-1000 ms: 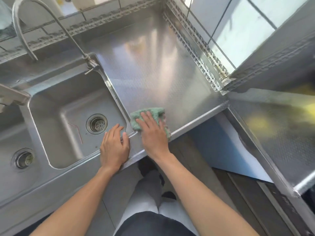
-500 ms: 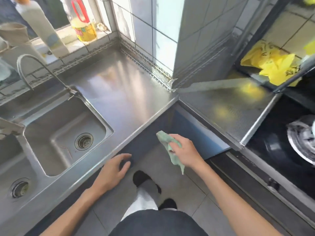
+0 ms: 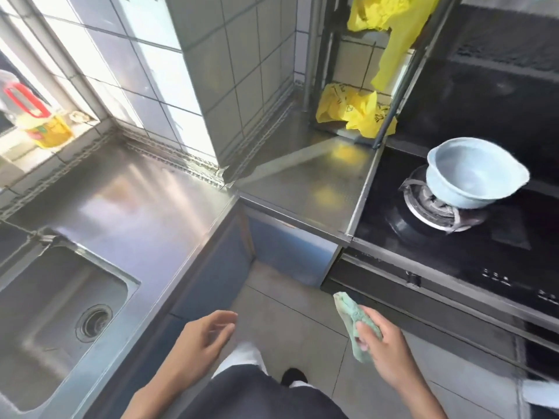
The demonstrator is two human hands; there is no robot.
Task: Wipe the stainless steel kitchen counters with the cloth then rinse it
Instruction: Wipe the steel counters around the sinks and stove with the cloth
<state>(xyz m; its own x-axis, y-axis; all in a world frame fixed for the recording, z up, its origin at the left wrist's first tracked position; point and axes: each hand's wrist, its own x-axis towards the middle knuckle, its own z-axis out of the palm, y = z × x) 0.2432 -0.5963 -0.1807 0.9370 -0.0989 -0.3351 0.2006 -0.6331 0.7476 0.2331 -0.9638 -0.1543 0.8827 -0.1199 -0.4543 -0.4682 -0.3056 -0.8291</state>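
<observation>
I am standing in a home kitchen. A stainless steel counter [image 3: 145, 207] runs along the tiled wall [image 3: 242, 71] and turns the corner, with a sink [image 3: 54, 313] and its drain [image 3: 93, 323] sunk into it on my left. To my right sits a black gas stove [image 3: 453, 237], a pale blue bowl [image 3: 472, 176] resting on the burner [image 3: 435, 211]. A bottle of cooking oil [image 3: 39, 122] stands on the windowsill, and yellow plastic bags [image 3: 357, 111] lie on a metal rack.
</observation>
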